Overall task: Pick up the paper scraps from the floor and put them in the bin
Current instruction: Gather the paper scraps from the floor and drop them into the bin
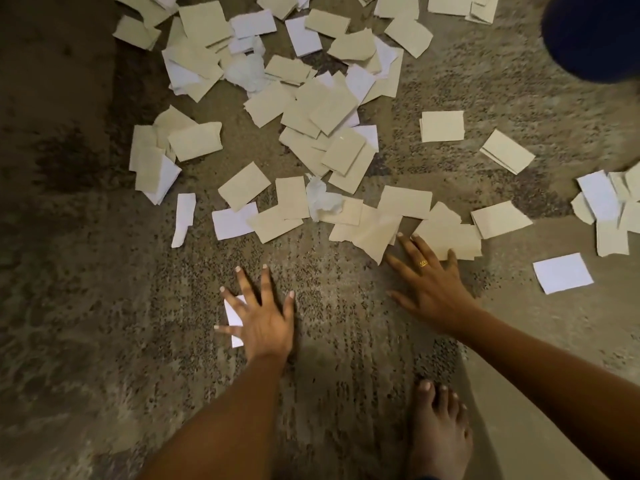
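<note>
Floor (329,341): speckled, strewn with paper scraps (325,133).
Left hand (266,327): fingers spread flat over one white scrap (232,314).
Right hand (433,292): fingers spread, tips touching tan scraps (446,237).
Dark blue object (595,32): top right, blurred; contents unseen.

Left grip (263,320) spreads flat over one white scrap (232,315) on the floor (104,306); right grip (429,285), splayed wide, touches the beige scraps (446,237) at the heap's near edge.

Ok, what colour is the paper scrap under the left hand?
White; the head view shows the scrap under the left hand.
</note>
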A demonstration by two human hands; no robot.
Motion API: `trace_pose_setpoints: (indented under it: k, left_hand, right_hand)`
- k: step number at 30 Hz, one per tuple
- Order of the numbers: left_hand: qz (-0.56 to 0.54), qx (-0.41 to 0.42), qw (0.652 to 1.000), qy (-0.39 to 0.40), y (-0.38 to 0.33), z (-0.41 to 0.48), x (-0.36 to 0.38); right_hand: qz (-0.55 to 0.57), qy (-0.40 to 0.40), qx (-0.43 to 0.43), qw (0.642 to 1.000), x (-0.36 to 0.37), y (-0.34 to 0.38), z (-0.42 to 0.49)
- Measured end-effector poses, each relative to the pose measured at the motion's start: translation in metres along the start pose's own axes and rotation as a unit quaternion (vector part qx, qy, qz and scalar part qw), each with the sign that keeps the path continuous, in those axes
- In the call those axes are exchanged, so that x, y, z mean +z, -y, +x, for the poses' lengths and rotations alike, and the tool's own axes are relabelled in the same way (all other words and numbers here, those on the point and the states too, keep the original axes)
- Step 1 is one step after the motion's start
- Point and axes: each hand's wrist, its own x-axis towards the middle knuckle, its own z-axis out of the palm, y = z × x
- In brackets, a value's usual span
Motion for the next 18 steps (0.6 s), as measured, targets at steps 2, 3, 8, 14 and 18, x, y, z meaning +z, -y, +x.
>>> trace_pose_setpoints:
  k: [2, 3, 8, 14, 18]
  left_hand:
    - [-0.028, -0.010, 0.999, -0.029, 0.001, -0.001, 0.009]
    - [-0.050, -0.020, 0.998, -0.043, -0.001, -0.001, 0.013]
    - [-0.154, -0.068, 0.978, -0.126, -0.023, 0.009, 0.028]
    - [-0.103, 0.024, 0.985, -0.140, -0.032, 0.011, 0.031]
    - [-0.050, 0.118, 0.985, -0.120, -0.042, 0.016, 0.029]
  right_hand:
    - [-0.026, -0.005, -0.008, 1.000, 0.007, -0.004, 0.004]
    - [-0.037, -0.003, -0.012, 0.999, 0.010, -0.006, 0.006]
    - [-0.052, -0.031, -0.008, 0.998, 0.018, -0.010, 0.014]
    - [-0.054, -0.038, -0.001, 0.998, 0.021, -0.020, 0.018]
    - [-0.069, -0.039, 0.010, 0.997, 0.022, -0.025, 0.020]
